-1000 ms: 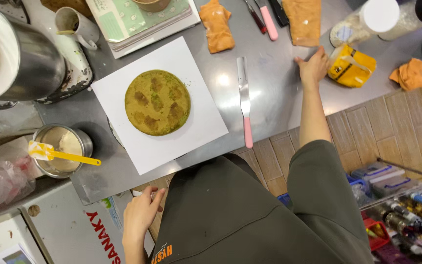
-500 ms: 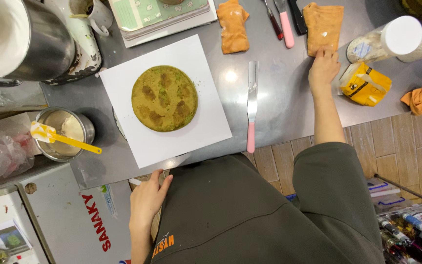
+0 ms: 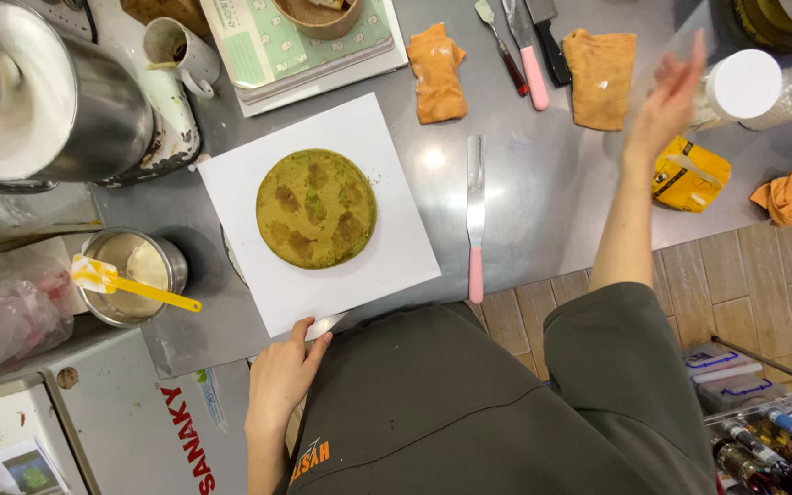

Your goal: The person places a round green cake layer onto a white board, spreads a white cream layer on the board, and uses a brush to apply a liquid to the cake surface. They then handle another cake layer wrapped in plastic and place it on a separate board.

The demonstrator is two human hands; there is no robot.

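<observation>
Cake (image 3: 315, 208), round and green-brown, sits in the middle of white paper (image 3: 387, 266) on my grey desk (image 3: 543, 220). My left hand (image 3: 281, 380) pinches the paper's near edge with its fingers (image 3: 309, 341). Right of that lies a pink-handled spatula (image 3: 476, 220). My right hand (image 3: 666, 105) is up in the air, blurry, fingers spread. If I tug the paper too fast, I think the cake could slide off.

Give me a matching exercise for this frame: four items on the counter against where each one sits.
Things:
1. cake
2. palette knife
3. yellow spatula
4. left hand

Places:
A. in the metal pot
B. at the near edge of the paper
C. centred on the white paper
D. on bare steel right of the paper

Pairs: 1-C, 2-D, 3-A, 4-B
</observation>
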